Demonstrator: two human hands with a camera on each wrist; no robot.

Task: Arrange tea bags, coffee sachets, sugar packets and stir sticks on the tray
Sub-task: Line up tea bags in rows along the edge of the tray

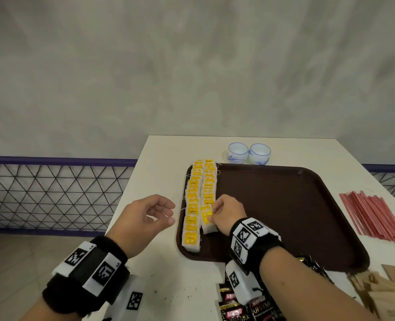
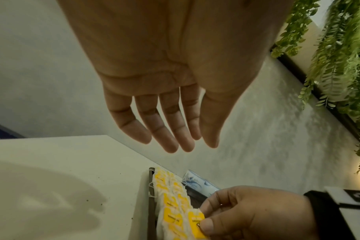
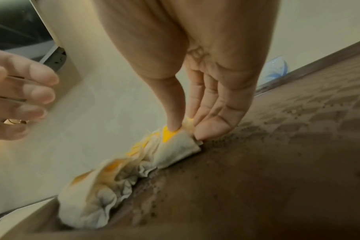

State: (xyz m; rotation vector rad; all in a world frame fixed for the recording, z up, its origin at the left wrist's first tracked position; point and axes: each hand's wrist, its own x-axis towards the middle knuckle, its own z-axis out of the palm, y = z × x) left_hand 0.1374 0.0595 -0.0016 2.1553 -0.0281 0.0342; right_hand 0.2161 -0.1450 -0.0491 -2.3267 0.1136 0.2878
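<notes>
A dark brown tray (image 1: 284, 205) lies on the white table. Two rows of white tea bags with yellow tags (image 1: 195, 200) run along its left side. My right hand (image 1: 217, 210) pinches a tea bag (image 1: 207, 220) at the near end of the right-hand row; thumb and fingers hold its yellow tag (image 3: 169, 134) down on the tray (image 3: 257, 178). My left hand (image 1: 159, 212) hovers over the table just left of the tray, fingers relaxed and holding nothing (image 2: 175, 129). Red stir sticks (image 1: 372, 216) lie right of the tray. Black coffee sachets (image 1: 242, 304) lie near the front edge.
Two small white-and-blue cups (image 1: 249, 152) stand behind the tray. Brown paper packets (image 1: 381, 290) lie at the front right. The table's left edge (image 1: 127, 193) drops off to a purple-railed mesh fence (image 1: 53, 193). A grey wall stands behind.
</notes>
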